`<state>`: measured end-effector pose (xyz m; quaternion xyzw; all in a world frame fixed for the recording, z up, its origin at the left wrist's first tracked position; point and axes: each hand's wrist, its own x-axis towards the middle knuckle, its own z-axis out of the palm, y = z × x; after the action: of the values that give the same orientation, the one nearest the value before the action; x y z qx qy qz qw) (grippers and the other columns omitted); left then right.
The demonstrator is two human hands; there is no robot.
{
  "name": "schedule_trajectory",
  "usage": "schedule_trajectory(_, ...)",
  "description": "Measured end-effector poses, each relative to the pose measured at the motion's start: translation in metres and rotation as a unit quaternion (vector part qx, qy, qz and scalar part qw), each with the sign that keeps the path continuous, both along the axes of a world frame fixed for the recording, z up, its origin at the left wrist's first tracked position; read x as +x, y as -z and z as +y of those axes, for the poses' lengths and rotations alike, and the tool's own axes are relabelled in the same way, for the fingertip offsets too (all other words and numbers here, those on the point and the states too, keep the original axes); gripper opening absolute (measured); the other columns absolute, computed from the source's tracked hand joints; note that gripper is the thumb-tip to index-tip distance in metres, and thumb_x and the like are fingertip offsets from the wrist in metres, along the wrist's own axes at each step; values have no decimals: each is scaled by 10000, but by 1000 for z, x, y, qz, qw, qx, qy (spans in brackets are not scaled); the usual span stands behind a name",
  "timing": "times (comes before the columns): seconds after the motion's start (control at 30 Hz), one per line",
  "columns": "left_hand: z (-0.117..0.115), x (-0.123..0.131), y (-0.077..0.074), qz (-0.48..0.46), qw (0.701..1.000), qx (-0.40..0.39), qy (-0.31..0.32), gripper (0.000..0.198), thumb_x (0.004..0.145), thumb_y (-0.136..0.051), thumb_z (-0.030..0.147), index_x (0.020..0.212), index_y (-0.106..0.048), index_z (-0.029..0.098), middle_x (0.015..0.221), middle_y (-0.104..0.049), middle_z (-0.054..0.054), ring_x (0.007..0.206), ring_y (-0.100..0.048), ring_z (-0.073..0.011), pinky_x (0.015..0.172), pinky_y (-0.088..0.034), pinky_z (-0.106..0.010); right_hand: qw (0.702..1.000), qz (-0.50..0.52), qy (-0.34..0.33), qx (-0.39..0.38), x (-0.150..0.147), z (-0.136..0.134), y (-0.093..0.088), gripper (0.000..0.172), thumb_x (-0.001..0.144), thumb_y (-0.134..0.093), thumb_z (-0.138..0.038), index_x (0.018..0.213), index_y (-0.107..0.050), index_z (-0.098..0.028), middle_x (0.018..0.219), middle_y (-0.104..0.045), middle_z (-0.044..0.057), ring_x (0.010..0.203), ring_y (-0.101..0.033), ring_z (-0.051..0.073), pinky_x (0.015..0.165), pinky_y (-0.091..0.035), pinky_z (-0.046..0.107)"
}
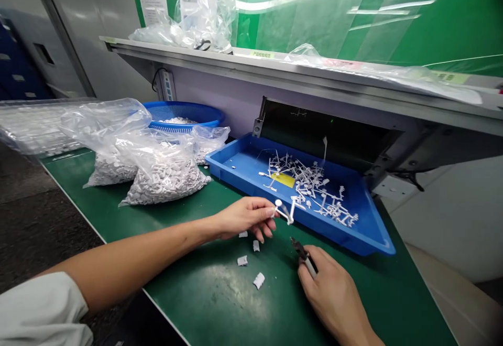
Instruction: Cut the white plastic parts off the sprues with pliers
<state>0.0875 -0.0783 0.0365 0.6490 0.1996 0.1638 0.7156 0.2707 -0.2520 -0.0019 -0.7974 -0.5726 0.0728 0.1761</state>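
Four small white plastic pieces lie on a green counter just below the left hand, whose fingertips pinch a white plastic runner beside a blue tray heaped with more runners. The right hand closes around small black-tipped cutters. Clear bags of white parts sit farther back on the counter.

The matt white plastic sprues are lying in a glossy blue plastic tray at 1 o'clock, the dark metal cutters are showing a dull finish at 5 o'clock, and clear polythene bags are shining at 10 o'clock on a smooth, glossy green mat.
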Motion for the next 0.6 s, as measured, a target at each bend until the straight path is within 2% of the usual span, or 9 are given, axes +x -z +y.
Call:
schedule_trajectory(0.07, -9, 7, 11, -27, 996, -83, 10, 375, 807, -691, 468, 962, -620, 134, 800, -634, -45, 661, -634, -131, 582, -528, -237, 1000, -7, 2, 17, -3, 0, 0, 219, 898, -404, -323, 1035, -572, -292, 981, -630, -1, 865, -592, 198, 677, -427, 296)
schedule_trajectory(0.2, -21, 14, 27, -61, 987, -148, 12, 409, 749, -772, 410, 1009, -674, 109, 794, -647, -60, 682, -653, -140, 593, -558, -243, 998, -25, -6, 54, -5, 1, 0, 188, 885, -427, -313, 992, -578, -283, 903, -622, 0, 828, -591, 200, 665, -438, 301)
schedule_trajectory(0.3, -26, 15, 30, -71, 983, -167, 20, 406, 749, -777, 390, 1016, -689, 96, 785, -663, -67, 664, -657, -134, 599, -562, -236, 997, -33, -18, 72, -6, 1, 0, 173, 878, -435, -309, 968, -580, -280, 881, -621, 5, 822, -598, 203, 665, -456, 304)
schedule_trajectory(0.43, -30, 16, 28, -69, 982, -175, 23, 400, 747, -780, 373, 1007, -692, 81, 774, -680, -70, 608, -645, -111, 589, -558, -223, 995, -43, -24, 90, -6, -1, 2, 194, 875, -436, -315, 1009, -574, -293, 949, -638, 2, 874, -613, 206, 687, -486, 313)
schedule_trajectory(0.6, -30, 18, 30, -83, 979, -185, 28, 389, 723, -804, 355, 959, -622, 106, 738, -680, -59, 609, -649, -125, 558, -561, -230, 989, -72, -46, 117, -4, 1, 5, 240, 878, -448, -333, 1069, -584, -282, 1020, -659, 29, 925, -632, 228, 694, -512, 322)
